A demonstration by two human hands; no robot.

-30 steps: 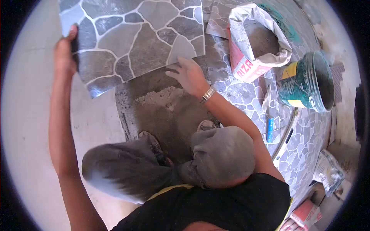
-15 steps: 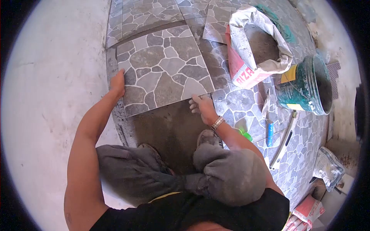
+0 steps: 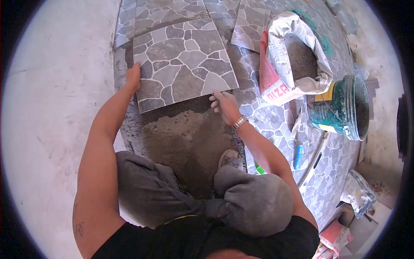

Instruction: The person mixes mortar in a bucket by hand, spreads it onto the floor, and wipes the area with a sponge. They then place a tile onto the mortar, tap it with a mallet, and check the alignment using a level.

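A square floor tile [image 3: 179,60] with a grey stone pattern and white joints is held between my hands. My left hand [image 3: 133,77] grips its left edge, the fingers partly hidden beside and under it. At the near right edge my right hand [image 3: 225,105] holds the tile with fingers curled at the border. The tile is slightly turned against the laid tiles [image 3: 168,12] beyond it. Bare dark mortar bed [image 3: 181,138] shows between the tile and my legs.
An open white-and-red sack [image 3: 276,86] stands at the right, beside a green bucket [image 3: 332,108] lying on its side. A blue-handled tool [image 3: 298,156] and a long level-like bar [image 3: 314,162] lie on patterned tiles. A pale wall [image 3: 60,108] runs along the left.
The tile and both hands have shifted slightly away from my body, exposing more mortar bed in front of my legs. My grip on the tile stays the same.
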